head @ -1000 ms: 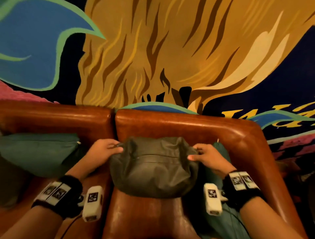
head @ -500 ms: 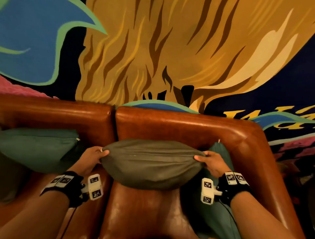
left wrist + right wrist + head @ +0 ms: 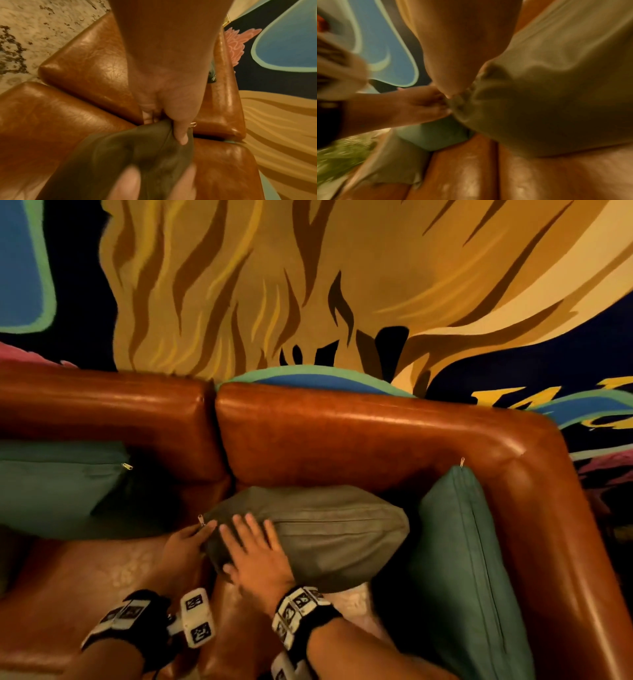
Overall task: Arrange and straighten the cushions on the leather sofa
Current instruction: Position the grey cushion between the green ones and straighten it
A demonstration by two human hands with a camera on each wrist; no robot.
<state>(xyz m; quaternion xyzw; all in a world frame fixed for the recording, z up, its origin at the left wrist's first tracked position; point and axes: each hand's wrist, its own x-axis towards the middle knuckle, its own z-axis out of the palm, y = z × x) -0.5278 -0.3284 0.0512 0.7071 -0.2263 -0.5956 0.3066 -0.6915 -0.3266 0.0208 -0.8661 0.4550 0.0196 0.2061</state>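
An olive-grey cushion point(image 3: 325, 529) lies on its side on the brown leather sofa point(image 3: 342, 440), against the backrest of the right seat. My left hand point(image 3: 186, 546) pinches its left corner beside the zip pull point(image 3: 201, 520); the left wrist view shows the thumb point(image 3: 180, 135) clamped on the olive fabric point(image 3: 128, 155). My right hand point(image 3: 250, 549) lies flat on the cushion's left part, fingers spread and straight. The right wrist view is blurred and shows the cushion point(image 3: 547, 108) with my left hand point(image 3: 419, 105) at its corner.
A teal cushion point(image 3: 459, 559) stands on edge against the right armrest point(image 3: 548, 508), close to the olive one. Another teal cushion point(image 3: 58, 484) leans on the left backrest. A painted mural wall point(image 3: 308, 285) rises behind the sofa. Pale speckled floor point(image 3: 34, 27) lies in front.
My right hand left the cushion's right end and now rests flat near its left end, next to my left hand. The cushion settled lower against the backrest.
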